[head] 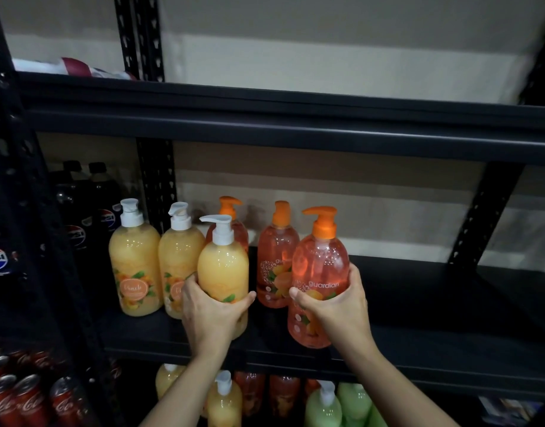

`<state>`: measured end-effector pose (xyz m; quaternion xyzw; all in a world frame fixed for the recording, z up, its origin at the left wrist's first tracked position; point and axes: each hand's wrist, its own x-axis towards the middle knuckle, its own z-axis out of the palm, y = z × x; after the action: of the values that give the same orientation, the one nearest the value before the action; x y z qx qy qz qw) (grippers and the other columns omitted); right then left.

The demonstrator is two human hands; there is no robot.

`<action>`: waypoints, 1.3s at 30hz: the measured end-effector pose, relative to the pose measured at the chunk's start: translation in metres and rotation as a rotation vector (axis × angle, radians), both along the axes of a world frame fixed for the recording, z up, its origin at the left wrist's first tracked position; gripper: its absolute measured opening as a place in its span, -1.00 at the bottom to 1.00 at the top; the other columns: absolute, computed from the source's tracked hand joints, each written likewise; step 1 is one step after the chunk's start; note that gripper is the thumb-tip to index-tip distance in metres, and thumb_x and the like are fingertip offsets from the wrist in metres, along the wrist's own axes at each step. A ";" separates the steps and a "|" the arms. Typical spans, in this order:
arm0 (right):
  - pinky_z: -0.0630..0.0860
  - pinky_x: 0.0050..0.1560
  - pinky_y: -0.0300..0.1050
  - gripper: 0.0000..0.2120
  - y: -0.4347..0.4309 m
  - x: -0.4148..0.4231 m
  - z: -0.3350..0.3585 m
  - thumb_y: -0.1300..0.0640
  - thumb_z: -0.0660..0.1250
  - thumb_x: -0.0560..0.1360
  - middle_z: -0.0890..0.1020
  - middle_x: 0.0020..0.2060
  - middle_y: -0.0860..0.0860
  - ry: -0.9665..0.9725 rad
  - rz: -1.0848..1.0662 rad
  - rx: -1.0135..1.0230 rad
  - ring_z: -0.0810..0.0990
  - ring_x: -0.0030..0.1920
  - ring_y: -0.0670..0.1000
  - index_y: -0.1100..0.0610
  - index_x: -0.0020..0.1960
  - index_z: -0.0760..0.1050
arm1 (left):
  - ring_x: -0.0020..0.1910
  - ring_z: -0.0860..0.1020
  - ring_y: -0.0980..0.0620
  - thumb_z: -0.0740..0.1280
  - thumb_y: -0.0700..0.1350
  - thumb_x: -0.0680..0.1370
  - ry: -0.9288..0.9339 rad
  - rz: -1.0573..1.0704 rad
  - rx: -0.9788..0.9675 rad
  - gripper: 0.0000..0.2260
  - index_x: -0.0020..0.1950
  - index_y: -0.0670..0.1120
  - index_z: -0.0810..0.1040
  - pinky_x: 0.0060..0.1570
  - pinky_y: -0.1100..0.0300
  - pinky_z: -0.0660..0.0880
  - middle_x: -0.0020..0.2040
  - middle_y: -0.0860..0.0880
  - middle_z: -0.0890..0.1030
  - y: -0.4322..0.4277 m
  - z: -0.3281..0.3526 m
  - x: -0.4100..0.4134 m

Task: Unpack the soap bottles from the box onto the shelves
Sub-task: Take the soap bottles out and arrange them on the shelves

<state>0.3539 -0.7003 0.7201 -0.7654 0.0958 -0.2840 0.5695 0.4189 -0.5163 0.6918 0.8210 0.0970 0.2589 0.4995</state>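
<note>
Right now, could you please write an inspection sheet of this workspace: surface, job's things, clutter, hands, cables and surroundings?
Surface: black shelf, soap bottles on its left half.
Job's things: yellow bottle and orange bottle held at the front; standing yellow bottles and standing orange bottles behind them.
Clutter: nothing seen.
Grippers: left hand grips the yellow bottle; right hand grips the orange bottle.
Cables: nothing seen.
Surroundings: Pepsi bottles at left; cola cans lower left; more soap bottles below.

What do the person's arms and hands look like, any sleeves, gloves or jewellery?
The left hand and right hand are bare: no gloves, rings or bracelets show. The left forearm and right forearm are uncovered too, with no sleeve, watch or band in view down to the picture's bottom edge.
</note>
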 end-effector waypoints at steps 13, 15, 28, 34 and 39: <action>0.59 0.18 0.02 -0.05 -0.020 0.017 0.009 -0.16 0.69 0.04 0.60 0.11 -0.10 -0.010 -0.047 -0.007 0.61 0.11 -0.08 -0.02 0.32 0.37 | 0.39 0.33 -0.10 0.63 0.17 0.15 0.008 -0.114 0.023 0.06 0.50 -0.09 0.18 0.29 -0.06 0.37 0.42 -0.07 0.35 0.009 -0.018 -0.002; 0.59 0.17 0.00 -0.01 -0.024 0.027 0.015 -0.17 0.69 0.03 0.60 0.11 -0.10 -0.020 -0.064 -0.025 0.61 0.12 -0.08 0.00 0.35 0.37 | 0.38 0.35 -0.10 0.64 0.14 0.16 0.001 -0.103 0.025 0.03 0.49 -0.10 0.20 0.28 -0.05 0.37 0.40 -0.07 0.36 0.007 -0.017 -0.002; 0.53 0.21 0.01 -0.03 -0.039 0.082 -0.008 -0.01 0.70 0.13 0.58 0.12 -0.07 0.027 -0.080 0.054 0.59 0.12 -0.02 -0.03 0.41 0.27 | 0.23 0.46 -0.15 0.63 0.19 0.10 0.027 -0.037 0.048 -0.02 0.37 -0.05 0.23 0.12 -0.10 0.50 0.28 -0.07 0.41 0.002 -0.019 0.002; 0.51 0.17 -0.02 -0.01 -0.042 0.087 -0.030 0.01 0.70 0.14 0.54 0.13 -0.06 0.081 -0.081 0.074 0.55 0.11 -0.02 -0.01 0.43 0.24 | 0.23 0.46 -0.13 0.62 0.19 0.10 0.023 -0.053 0.040 -0.02 0.37 -0.02 0.23 0.12 -0.08 0.51 0.27 -0.04 0.42 0.004 -0.022 0.004; 0.51 0.13 -0.06 -0.04 -0.050 0.092 -0.034 0.02 0.70 0.12 0.57 0.14 -0.10 0.097 -0.058 0.039 0.58 0.10 -0.04 -0.05 0.39 0.27 | 0.21 0.47 -0.15 0.62 0.20 0.10 0.016 -0.045 0.056 -0.03 0.36 -0.03 0.22 0.10 -0.11 0.52 0.26 -0.06 0.42 0.003 -0.024 0.005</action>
<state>0.4458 -0.7508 0.6864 -0.7639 0.1508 -0.2612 0.5705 0.4236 -0.5136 0.6675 0.8388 0.0752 0.2436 0.4810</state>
